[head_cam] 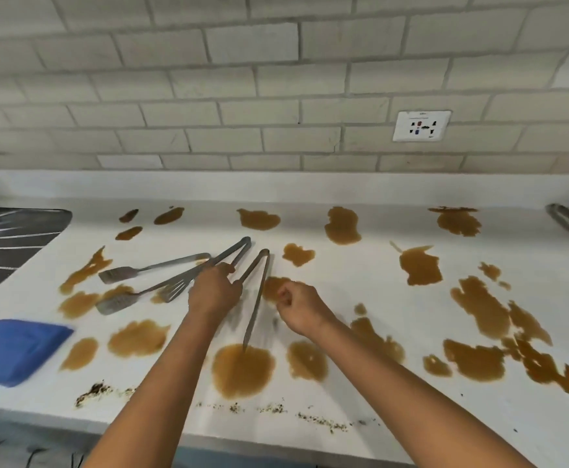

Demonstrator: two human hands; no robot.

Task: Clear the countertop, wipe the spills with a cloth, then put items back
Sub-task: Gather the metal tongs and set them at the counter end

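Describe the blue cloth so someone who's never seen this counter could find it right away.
Start at the white countertop and go to its front left corner, below the dark sink. The blue cloth lies there folded flat, the only blue thing among brown spills and metal utensils.

White countertop [361, 292], brown spills [242, 369], utensils [121, 273], cloth [16, 349]

Left hand [214, 292] curled, gripping; right hand [298, 305] loosely curled, empty.
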